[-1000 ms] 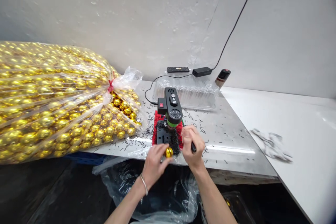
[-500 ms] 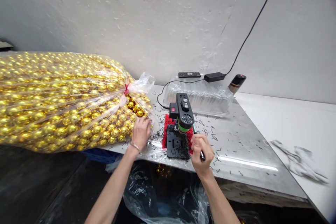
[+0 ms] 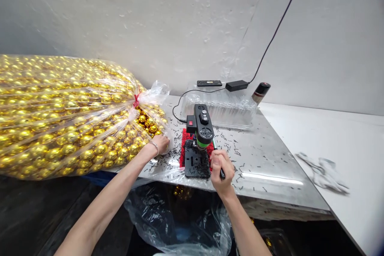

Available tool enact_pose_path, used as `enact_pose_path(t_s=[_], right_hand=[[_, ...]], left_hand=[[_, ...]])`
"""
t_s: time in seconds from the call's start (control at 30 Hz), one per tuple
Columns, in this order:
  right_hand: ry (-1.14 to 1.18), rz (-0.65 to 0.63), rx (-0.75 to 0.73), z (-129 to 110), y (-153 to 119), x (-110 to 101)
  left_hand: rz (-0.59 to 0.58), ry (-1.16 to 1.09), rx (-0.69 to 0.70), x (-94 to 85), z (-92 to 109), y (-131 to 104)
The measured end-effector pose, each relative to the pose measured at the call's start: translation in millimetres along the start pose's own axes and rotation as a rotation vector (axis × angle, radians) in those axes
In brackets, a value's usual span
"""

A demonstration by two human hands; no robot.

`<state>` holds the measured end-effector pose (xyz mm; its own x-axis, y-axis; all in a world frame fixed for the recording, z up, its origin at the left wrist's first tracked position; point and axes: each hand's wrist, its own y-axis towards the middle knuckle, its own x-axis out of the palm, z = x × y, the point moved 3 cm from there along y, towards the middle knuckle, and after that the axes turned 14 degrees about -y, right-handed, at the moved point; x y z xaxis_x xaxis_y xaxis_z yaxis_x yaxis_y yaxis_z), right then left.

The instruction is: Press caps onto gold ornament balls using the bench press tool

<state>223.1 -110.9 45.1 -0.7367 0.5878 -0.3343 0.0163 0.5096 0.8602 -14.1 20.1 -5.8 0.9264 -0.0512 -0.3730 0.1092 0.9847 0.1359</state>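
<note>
A small black bench drill (image 3: 200, 128) with a green collar stands on a black base over a red mat (image 3: 183, 148) near the table's front edge. My right hand (image 3: 221, 168) is closed around its black lever handle. My left hand (image 3: 160, 143) reaches into the open end of a large clear bag of gold balls (image 3: 66, 116); its fingers are against the balls and partly hidden by plastic, so I cannot tell whether it holds one.
Black shavings litter the plastic-covered table (image 3: 264, 160). A clear tray (image 3: 222, 108), a power adapter (image 3: 237, 85), a remote (image 3: 209, 83) and a spray can (image 3: 260, 92) sit at the back. White cloth (image 3: 324, 170) lies right. A plastic bag (image 3: 180, 216) hangs below the edge.
A second ago my left hand held a gold ball at the drill base; the ball is gone from it and the hand has moved left into the bag. My right hand stayed on the lever.
</note>
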Motion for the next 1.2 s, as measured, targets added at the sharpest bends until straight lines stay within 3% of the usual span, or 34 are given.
enact_pose_path(t_s=[0.13, 0.2, 0.27, 0.33, 0.4, 0.5, 0.57, 0.7, 0.9, 1.2], right_hand=[[0.002, -0.003, 0.002, 0, 0, 0], [0.006, 0.0, 0.008, 0, 0, 0], [0.011, 0.006, 0.02, 0, 0, 0], [0.02, 0.016, 0.024, 1, 0, 1], [0.027, 0.019, 0.023, 1, -1, 1], [0.022, 0.008, 0.015, 1, 0, 1], [0.018, 0.002, 0.008, 1, 0, 0], [0.013, -0.008, -0.007, 0, 2, -2], [-0.003, -0.014, 0.0, -1, 3, -3], [-0.011, -0.02, 0.023, 1, -1, -2]], left_hand=[[0.003, -0.019, -0.028, -8.3, 14, -14], [0.091, -0.238, -0.067, -13.5, 21, -26], [0.184, -0.614, -0.142, -12.0, 26, -43], [0.205, -0.953, -0.245, -1.3, 28, -58], [0.173, -1.144, -0.376, 14.7, 29, -71], [0.14, -1.256, -0.529, 38.8, 27, -79], [0.143, -1.298, -0.554, 52.7, 24, -79], [0.143, -1.246, -0.497, 77.7, 16, -75], [0.191, -0.902, -0.291, 106.1, 2, -69], [0.132, -0.342, -0.042, 118.2, -5, -75]])
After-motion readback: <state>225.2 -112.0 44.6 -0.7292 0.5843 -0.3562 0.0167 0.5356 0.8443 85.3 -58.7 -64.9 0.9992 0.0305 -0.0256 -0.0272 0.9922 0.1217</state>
